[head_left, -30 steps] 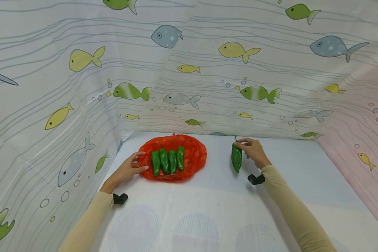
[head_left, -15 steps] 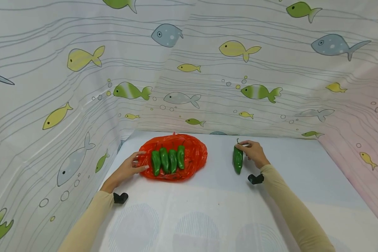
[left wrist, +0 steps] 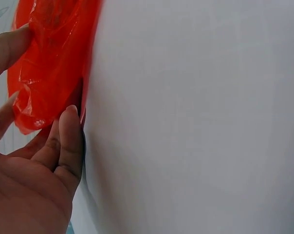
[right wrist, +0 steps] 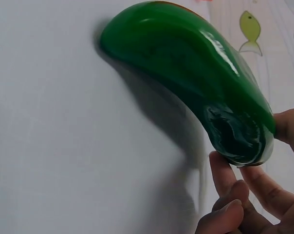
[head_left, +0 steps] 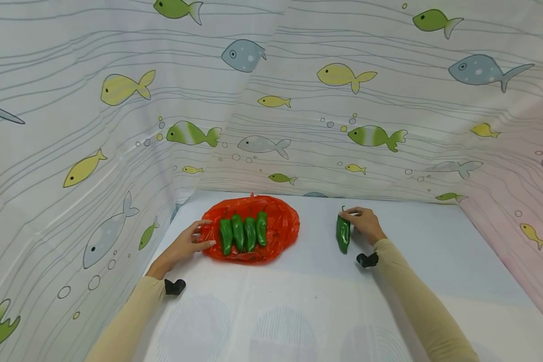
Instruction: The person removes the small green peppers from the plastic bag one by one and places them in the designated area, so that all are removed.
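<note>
A crumpled red plastic bag (head_left: 286, 227) is spread on the table, with several green peppers (head_left: 238, 233) lying on it in a row. My left hand (head_left: 183, 246) rests at the bag's left edge, its fingers spread and touching the plastic (left wrist: 54, 63). To the right of the bag, my right hand (head_left: 364, 223) pinches a single green pepper (head_left: 343, 234) near its stem end. In the right wrist view this glossy pepper (right wrist: 186, 63) slants over the white surface, its tip close to it. Whether the tip touches, I cannot tell.
A white cloth (head_left: 271, 281) with faint round prints covers the table. Fish-patterned sheets (head_left: 307, 115) enclose the left, back and right sides. Black wrist mounts (head_left: 367, 259) sit on both forearms.
The pepper in my right hand has come down toward the table and slightly right. My left hand stays at the bag's edge, and the other peppers keep their places.
</note>
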`<action>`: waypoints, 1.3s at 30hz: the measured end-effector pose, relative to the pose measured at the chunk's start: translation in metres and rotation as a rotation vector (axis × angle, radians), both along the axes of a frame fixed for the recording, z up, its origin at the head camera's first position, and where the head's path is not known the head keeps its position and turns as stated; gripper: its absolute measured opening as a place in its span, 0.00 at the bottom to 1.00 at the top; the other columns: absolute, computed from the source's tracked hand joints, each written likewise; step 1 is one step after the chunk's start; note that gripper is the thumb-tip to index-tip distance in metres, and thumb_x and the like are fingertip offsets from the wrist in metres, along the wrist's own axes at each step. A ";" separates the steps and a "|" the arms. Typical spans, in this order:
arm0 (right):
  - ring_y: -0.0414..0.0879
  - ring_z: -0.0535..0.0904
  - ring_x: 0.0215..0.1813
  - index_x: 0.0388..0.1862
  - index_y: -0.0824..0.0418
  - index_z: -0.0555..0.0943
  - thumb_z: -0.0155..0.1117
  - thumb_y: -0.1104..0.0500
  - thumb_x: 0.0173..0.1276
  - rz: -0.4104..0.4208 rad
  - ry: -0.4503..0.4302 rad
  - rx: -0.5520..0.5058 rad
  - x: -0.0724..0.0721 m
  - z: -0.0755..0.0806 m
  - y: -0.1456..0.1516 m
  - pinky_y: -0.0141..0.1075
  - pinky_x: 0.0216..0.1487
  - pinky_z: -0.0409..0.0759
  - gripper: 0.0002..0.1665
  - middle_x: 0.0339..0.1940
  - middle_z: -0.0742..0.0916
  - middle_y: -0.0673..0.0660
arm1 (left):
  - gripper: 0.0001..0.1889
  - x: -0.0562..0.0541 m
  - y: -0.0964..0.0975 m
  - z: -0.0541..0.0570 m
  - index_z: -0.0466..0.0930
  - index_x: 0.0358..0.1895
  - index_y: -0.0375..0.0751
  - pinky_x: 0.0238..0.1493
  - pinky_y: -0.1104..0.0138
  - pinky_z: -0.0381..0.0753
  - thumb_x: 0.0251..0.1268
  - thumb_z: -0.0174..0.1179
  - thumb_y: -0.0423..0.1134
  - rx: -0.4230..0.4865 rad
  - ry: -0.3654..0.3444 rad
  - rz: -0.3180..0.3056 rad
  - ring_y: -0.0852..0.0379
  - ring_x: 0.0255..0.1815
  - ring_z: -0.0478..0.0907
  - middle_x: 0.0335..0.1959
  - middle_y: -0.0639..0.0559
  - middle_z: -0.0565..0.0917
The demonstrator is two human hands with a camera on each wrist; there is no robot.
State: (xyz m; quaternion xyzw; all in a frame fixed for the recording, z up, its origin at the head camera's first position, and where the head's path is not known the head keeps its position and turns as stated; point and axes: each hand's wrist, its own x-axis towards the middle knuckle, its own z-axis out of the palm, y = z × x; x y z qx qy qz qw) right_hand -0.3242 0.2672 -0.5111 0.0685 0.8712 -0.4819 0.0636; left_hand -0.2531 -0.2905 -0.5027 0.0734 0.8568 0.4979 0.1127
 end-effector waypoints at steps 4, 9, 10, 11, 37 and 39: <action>0.57 0.75 0.57 0.65 0.63 0.79 0.67 0.36 0.70 0.009 -0.004 0.021 -0.001 -0.001 -0.002 0.45 0.53 0.77 0.38 0.62 0.80 0.66 | 0.37 0.001 0.001 0.001 0.60 0.77 0.44 0.50 0.53 0.78 0.70 0.68 0.42 0.015 -0.003 -0.002 0.35 0.58 0.75 0.66 0.33 0.71; 0.57 0.76 0.55 0.64 0.64 0.78 0.65 0.36 0.71 0.003 -0.033 0.044 -0.003 -0.002 -0.005 0.44 0.52 0.77 0.38 0.59 0.80 0.66 | 0.39 -0.001 -0.002 -0.001 0.61 0.77 0.47 0.48 0.56 0.78 0.68 0.71 0.46 0.021 -0.001 -0.008 0.39 0.56 0.76 0.65 0.35 0.73; 0.56 0.76 0.54 0.64 0.64 0.78 0.65 0.36 0.71 0.003 -0.036 0.046 -0.003 -0.002 -0.005 0.43 0.51 0.77 0.38 0.59 0.80 0.66 | 0.39 -0.001 -0.003 -0.001 0.61 0.77 0.48 0.48 0.57 0.78 0.67 0.71 0.46 0.019 -0.002 -0.007 0.39 0.56 0.76 0.65 0.36 0.73; 0.56 0.76 0.53 0.64 0.64 0.78 0.65 0.36 0.71 0.002 -0.037 0.049 -0.003 -0.002 -0.006 0.42 0.50 0.77 0.37 0.58 0.80 0.66 | 0.39 -0.001 -0.003 -0.001 0.61 0.77 0.48 0.48 0.57 0.78 0.67 0.71 0.47 0.019 -0.004 -0.006 0.39 0.56 0.76 0.65 0.36 0.72; 0.53 0.76 0.44 0.65 0.66 0.76 0.61 0.35 0.74 0.005 -0.002 0.027 0.000 0.007 -0.003 0.38 0.39 0.75 0.39 0.51 0.83 0.65 | 0.37 0.014 0.011 0.023 0.58 0.77 0.38 0.48 0.55 0.78 0.72 0.66 0.39 0.006 -0.002 -0.013 0.35 0.57 0.75 0.66 0.31 0.70; 0.52 0.75 0.43 0.65 0.66 0.76 0.61 0.34 0.74 -0.001 0.015 0.011 0.001 0.011 -0.003 0.37 0.38 0.76 0.39 0.52 0.83 0.66 | 0.36 0.010 0.008 0.018 0.58 0.78 0.40 0.49 0.55 0.78 0.72 0.66 0.39 0.001 -0.007 -0.003 0.34 0.58 0.74 0.67 0.31 0.69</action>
